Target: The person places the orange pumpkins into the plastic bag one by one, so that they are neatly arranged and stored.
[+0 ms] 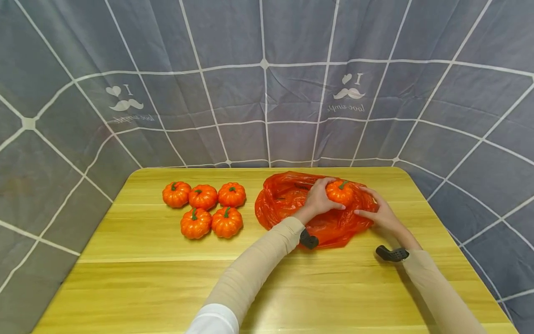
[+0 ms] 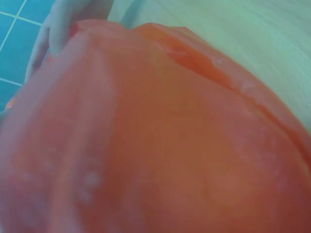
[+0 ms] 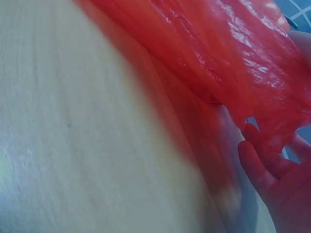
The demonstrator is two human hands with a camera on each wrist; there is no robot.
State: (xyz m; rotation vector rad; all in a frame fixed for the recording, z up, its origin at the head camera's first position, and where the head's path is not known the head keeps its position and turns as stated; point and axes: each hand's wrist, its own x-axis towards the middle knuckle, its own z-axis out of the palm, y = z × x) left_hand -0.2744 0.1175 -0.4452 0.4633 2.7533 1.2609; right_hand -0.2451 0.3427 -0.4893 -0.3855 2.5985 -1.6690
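A crumpled red plastic bag (image 1: 277, 195) lies at the right back of the table, and it fills most of the left wrist view. My left hand (image 1: 319, 198) grips a small orange pumpkin (image 1: 339, 194) with a green stem, thumb in front and fingers behind. The pumpkin is over the bag, near its right end. On the bag's right side, my right hand (image 1: 384, 215) holds the thin plastic between thumb and fingers. In the right wrist view, the fingers (image 3: 257, 167) show against the stretched bag (image 3: 204, 53).
Several more orange pumpkins (image 1: 203, 197) sit in two rows on the left of the wooden table (image 1: 158, 278). A grey curtain with white lines (image 1: 233, 97) hangs behind the table's back edge and along both sides.
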